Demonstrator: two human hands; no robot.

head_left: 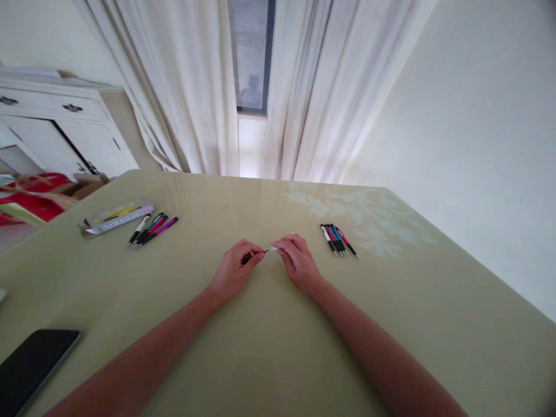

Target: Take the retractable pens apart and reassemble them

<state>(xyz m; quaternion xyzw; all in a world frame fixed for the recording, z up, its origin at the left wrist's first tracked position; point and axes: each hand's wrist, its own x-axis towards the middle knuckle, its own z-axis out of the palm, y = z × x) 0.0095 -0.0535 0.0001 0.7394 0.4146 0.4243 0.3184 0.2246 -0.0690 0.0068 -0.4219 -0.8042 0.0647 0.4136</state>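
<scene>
My left hand [234, 267] is closed in a pinch around a slim dark pen part [245, 260], most of it hidden by the fingers. Its thin tip pokes out past the thumb toward the right. Just across a small gap, my right hand [299, 260] pinches a small white piece [274, 248], perhaps a pen barrel; its far end is covered. To the right of that hand lies a row of several pens [334, 239] with coloured barrels and black grips. Farther left, a second group of pens [152, 230] rests beside a printed pen box [119, 217].
A phone [37, 365] lies face up at the table's [269, 359] near left. Beyond the far edge hang pale curtains [182, 87] beside a window [252, 58]. A white cabinet [65, 124] and red bags [35, 194] stand off to the left.
</scene>
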